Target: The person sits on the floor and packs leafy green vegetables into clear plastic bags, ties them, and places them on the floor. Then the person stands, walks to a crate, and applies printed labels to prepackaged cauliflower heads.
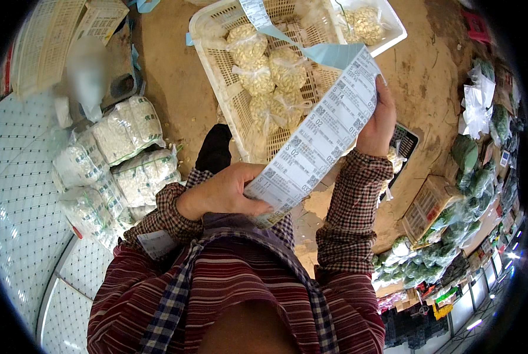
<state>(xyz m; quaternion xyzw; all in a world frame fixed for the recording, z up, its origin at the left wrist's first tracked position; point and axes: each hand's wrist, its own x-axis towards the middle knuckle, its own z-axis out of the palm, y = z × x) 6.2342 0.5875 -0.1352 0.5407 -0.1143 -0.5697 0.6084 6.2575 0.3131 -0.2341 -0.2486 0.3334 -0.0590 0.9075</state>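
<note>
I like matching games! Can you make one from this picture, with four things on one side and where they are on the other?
1. label strip
2. tied bags of pale pieces
3. wrapped white packs
4. green vegetables

A. stacked at the person's left
B. piled at the far right
C. held between left hand and right hand
D. inside the white basket

Pairs: 1-C, 2-D, 3-A, 4-B

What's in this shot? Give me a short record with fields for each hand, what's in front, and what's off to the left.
left hand: holds the lower end of a label strip
right hand: holds the strip's upper edge
in front: white plastic crate with bagged pale garlic cloves
left side: stacked bags of pale produce on a white surface
</note>
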